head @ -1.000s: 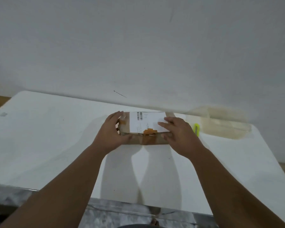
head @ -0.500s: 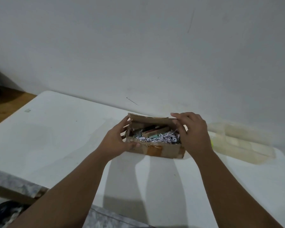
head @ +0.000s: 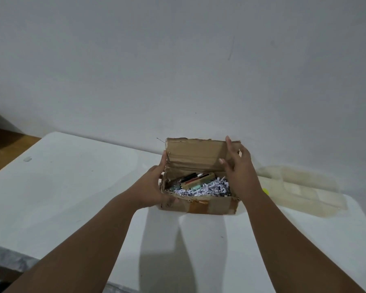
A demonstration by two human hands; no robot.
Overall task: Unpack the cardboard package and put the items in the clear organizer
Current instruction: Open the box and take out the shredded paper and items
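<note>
- The cardboard package (head: 209, 206) sits on the white table (head: 72, 187), near the middle and close to the far wall. Its lid flap (head: 194, 153) stands roughly upright along the far side.
- The left hand (head: 150, 187) grips the left end of the package, fingers curled round the wall and thumb at the near left corner. Keep this hold so that the package does not slide.
- The right hand (head: 239, 168) pinches the right part of the lid flap, thumb on the inner face and fingertips over the top edge. Fold the flap fully back past upright. It is likely to spring forward if released early.
- The items (head: 197, 180) lie at the far left of the interior, partly bedded in shredded paper (head: 207, 190). A dark tube, a tan and red carton and a pale green piece are visible. Others may lie hidden under the paper.
- Lift each item straight up, shedding the paper strips over the package and not over the table.
- The clear organizer (head: 300, 193) lies to the right of the package, apart from it. A small yellow-green object (head: 265, 190) shows between them and cannot be identified.
- Use the right hand for transfers, since it is nearer the organizer.
</note>
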